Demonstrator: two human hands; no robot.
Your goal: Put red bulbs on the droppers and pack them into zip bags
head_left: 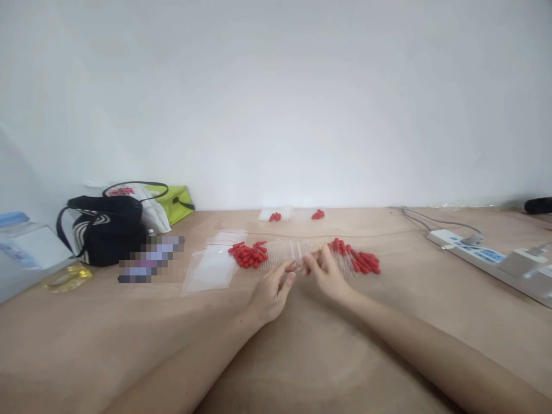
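My left hand point(272, 292) and my right hand point(326, 276) meet low over the table, fingertips pinched almost together. A thin pale piece, like a clear dropper tube point(298, 270), shows between them. What the left fingers pinch is mostly hidden; a reddish spot shows at their tips. Behind the hands lies a row of clear dropper tubes point(280, 250). Left of it is a heap of red rubber bulbs point(248, 255). To the right, beside my right hand, lie several droppers with red bulbs point(364, 261) on their ends.
Clear plastic bags point(211, 267) lie left of the bulbs. Two small red clusters point(275, 217) point(318, 214) sit by the wall. A black bag point(107, 230), a blurred phone-like object point(152, 260) and a tape roll point(69, 279) are left; a power strip point(474, 247) is right.
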